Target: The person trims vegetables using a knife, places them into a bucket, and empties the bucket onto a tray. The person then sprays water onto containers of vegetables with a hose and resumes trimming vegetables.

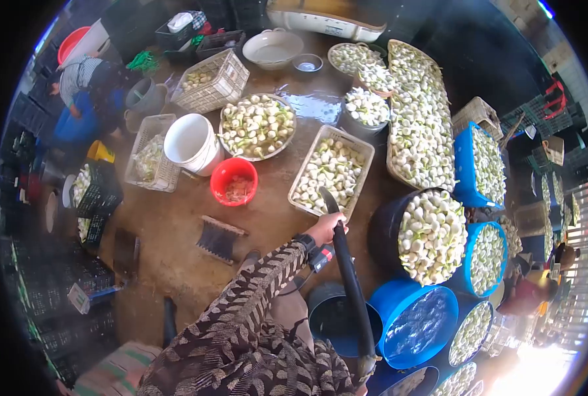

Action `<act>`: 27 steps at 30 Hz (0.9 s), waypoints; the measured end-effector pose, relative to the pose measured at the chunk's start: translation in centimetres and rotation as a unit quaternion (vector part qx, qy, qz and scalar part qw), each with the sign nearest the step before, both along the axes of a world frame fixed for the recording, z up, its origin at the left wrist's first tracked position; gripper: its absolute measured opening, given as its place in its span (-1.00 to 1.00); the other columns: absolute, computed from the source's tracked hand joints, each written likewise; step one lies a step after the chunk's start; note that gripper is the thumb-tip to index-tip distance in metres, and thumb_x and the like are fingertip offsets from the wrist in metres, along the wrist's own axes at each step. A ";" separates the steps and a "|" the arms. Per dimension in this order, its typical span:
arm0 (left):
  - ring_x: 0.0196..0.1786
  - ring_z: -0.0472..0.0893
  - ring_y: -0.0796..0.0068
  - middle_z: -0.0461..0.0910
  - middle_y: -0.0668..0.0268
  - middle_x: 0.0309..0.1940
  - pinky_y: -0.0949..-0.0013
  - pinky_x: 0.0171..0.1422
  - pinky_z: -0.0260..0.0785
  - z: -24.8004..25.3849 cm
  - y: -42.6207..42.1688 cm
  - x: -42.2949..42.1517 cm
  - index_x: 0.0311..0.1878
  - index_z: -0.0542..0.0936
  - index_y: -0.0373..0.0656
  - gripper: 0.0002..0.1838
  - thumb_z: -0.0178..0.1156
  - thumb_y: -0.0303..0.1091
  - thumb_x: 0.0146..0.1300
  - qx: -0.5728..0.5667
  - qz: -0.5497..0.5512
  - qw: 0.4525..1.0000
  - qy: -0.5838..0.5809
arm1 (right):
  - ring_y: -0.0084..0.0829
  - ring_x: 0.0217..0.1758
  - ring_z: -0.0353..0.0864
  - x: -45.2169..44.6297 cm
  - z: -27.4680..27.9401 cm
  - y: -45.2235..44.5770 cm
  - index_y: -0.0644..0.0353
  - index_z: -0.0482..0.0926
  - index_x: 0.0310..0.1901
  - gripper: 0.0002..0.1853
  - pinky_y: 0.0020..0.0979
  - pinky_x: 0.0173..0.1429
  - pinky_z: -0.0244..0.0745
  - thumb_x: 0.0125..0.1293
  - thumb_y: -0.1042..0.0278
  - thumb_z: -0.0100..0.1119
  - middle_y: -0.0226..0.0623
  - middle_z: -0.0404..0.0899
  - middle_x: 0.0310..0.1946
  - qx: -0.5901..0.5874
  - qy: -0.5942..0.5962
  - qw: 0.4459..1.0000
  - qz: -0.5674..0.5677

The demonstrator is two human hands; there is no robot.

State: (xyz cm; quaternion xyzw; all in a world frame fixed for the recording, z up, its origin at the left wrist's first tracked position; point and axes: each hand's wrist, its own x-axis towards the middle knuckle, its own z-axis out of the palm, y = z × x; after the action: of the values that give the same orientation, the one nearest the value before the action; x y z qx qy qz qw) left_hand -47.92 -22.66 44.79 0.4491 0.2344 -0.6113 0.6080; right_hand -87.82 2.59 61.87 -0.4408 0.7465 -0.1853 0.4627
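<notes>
My left hand (327, 228), at the end of a dark patterned sleeve with a black watch, is closed around a long black hose-like tube (352, 284). The tube's curved upper end (328, 198) points over a pale crate (295, 191) of white bulbs with green stalks (330, 168). Its lower end reaches the bottom edge of the view. There, a sliver of skin, perhaps my right hand (362, 391), shows beside it; its fingers are hidden. Below my left wrist is a small dark device (321, 258) with red trim and a cable.
At right stand a black tub (381, 231) and a blue tub (462, 168) of bulbs, and a blue barrel (383, 330) of water. Ahead are a white bucket (192, 148), a red bucket (223, 175) and a round basin (228, 142). A person (86, 76) bends at far left.
</notes>
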 end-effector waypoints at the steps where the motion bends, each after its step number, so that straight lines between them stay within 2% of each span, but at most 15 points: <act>1: -0.58 0.44 0.31 0.38 0.20 -0.52 0.29 -0.48 0.46 0.5 0.7 0.4 -0.40 0.39 -0.27 -0.86 0.17 -0.48 0.09 -0.003 -0.019 1.000 0.000 | -0.42 -0.31 0.57 0.2 -0.1 -0.3 0.24 0.53 -0.02 -0.51 -0.35 -0.23 0.45 -0.01 0.23 0.34 -0.21 0.61 -0.36 0.000 0.007 1.000 0.009; 6: -0.60 0.46 0.31 0.37 0.19 -0.56 0.30 -0.49 0.45 -1.4 0.1 2.5 -0.42 0.37 -0.27 -0.83 0.17 -0.44 0.10 -0.036 -0.030 0.998 0.052 | -0.39 -0.30 0.58 2.3 0.3 0.0 0.24 0.52 -0.02 -0.50 -0.34 -0.21 0.45 -0.02 0.21 0.34 -0.19 0.62 -0.34 0.004 0.041 0.999 0.031; 8: -0.62 0.47 0.32 0.38 0.17 -0.59 0.28 -0.51 0.45 -0.7 -0.4 4.3 -0.42 0.37 -0.29 -0.82 0.18 -0.44 0.09 -0.214 -0.088 0.973 -0.005 | -0.38 -0.29 0.59 4.6 -0.4 0.1 0.23 0.52 -0.01 -0.49 -0.33 -0.20 0.45 -0.02 0.20 0.35 -0.18 0.62 -0.34 0.020 0.051 0.997 0.059; 10: -0.64 0.47 0.30 0.39 0.16 -0.61 0.26 -0.55 0.43 1.4 -1.7 5.1 -0.44 0.38 -0.30 -0.83 0.18 -0.45 0.08 -0.134 -0.064 0.989 -0.022 | -0.37 -0.28 0.59 6.5 -0.7 0.7 0.23 0.52 -0.01 -0.49 -0.32 -0.19 0.45 -0.02 0.19 0.35 -0.17 0.62 -0.33 0.033 0.061 0.994 0.085; 15: -0.64 0.48 0.28 0.41 0.15 -0.62 0.23 -0.59 0.41 3.7 -1.2 9.2 -0.42 0.42 -0.35 -0.82 0.19 -0.45 0.04 -0.114 -0.072 0.991 -0.024 | -0.34 -0.26 0.60 10.9 -1.4 1.4 0.22 0.52 0.00 -0.47 -0.31 -0.17 0.46 -0.03 0.16 0.36 -0.15 0.63 -0.31 0.050 0.084 0.985 0.140; 17: -0.63 0.47 0.39 0.43 0.21 -0.65 0.36 -0.52 0.36 5.0 0.8 11.8 -0.40 0.42 -0.31 -0.82 0.15 -0.39 0.11 -0.101 -0.085 0.990 -0.045 | -0.33 -0.26 0.61 13.0 -1.6 1.6 0.22 0.52 0.00 -0.46 -0.30 -0.17 0.46 -0.03 0.15 0.36 -0.15 0.63 -0.31 0.053 0.093 0.981 0.163; 18: -0.59 0.49 0.41 0.45 0.22 -0.64 0.38 -0.51 0.35 4.7 1.8 13.6 -0.33 0.45 -0.35 -0.80 0.14 -0.37 0.15 -0.153 -0.090 0.983 -0.036 | -0.32 -0.25 0.61 14.1 -1.6 1.7 0.22 0.52 0.00 -0.46 -0.30 -0.16 0.46 -0.03 0.15 0.36 -0.14 0.63 -0.31 0.054 0.098 0.979 0.172; 20: -0.55 0.51 0.43 0.49 0.21 -0.56 0.36 -0.50 0.37 4.3 4.3 16.6 -0.27 0.48 -0.35 -0.82 0.11 -0.39 0.20 -0.243 -0.032 0.963 -0.112 | -0.31 -0.25 0.62 15.6 -1.9 2.0 0.21 0.52 0.00 -0.46 -0.29 -0.15 0.46 -0.03 0.14 0.36 -0.13 0.64 -0.30 0.056 0.111 0.974 0.190; 22: -0.53 0.52 0.40 0.47 0.22 -0.50 0.33 -0.46 0.44 4.1 5.7 21.0 -0.26 0.47 -0.35 -0.86 0.10 -0.45 0.21 -0.223 -0.037 0.967 -0.115 | -0.30 -0.24 0.62 17.3 -2.3 2.3 0.21 0.52 0.00 -0.45 -0.28 -0.15 0.47 -0.04 0.13 0.37 -0.12 0.64 -0.29 0.060 0.127 0.967 0.211; 24: -0.55 0.52 0.36 0.44 0.22 -0.57 0.34 -0.52 0.41 2.6 5.9 25.2 -0.30 0.44 -0.34 -0.86 0.15 -0.46 0.16 -0.167 0.024 0.983 -0.067 | -0.29 -0.23 0.63 19.1 -2.9 2.4 0.21 0.52 0.01 -0.44 -0.28 -0.14 0.47 -0.04 0.12 0.37 -0.12 0.64 -0.29 0.063 0.142 0.961 0.227; 26: -0.57 0.51 0.33 0.43 0.19 -0.57 0.33 -0.54 0.42 1.5 7.0 29.4 -0.35 0.41 -0.33 -0.83 0.20 -0.47 0.10 -0.136 0.047 0.985 -0.096 | -0.28 -0.23 0.63 20.7 -3.3 2.5 0.20 0.52 0.01 -0.44 -0.27 -0.13 0.47 -0.04 0.11 0.37 -0.11 0.65 -0.28 0.072 0.163 0.951 0.252; 27: -0.57 0.50 0.32 0.42 0.18 -0.57 0.33 -0.53 0.45 2.7 7.7 31.0 -0.35 0.39 -0.33 -0.81 0.21 -0.46 0.08 -0.112 0.062 0.984 -0.122 | -0.27 -0.22 0.64 21.5 -3.4 2.3 0.20 0.52 0.01 -0.43 -0.27 -0.13 0.47 -0.04 0.10 0.37 -0.10 0.65 -0.28 0.076 0.176 0.945 0.266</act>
State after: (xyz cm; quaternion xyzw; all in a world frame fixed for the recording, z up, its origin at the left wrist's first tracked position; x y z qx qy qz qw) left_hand -16.96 -15.01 47.51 0.4334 0.1161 -0.5356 0.7154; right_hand -66.35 4.91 58.44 -0.6121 0.6837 0.0825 0.3887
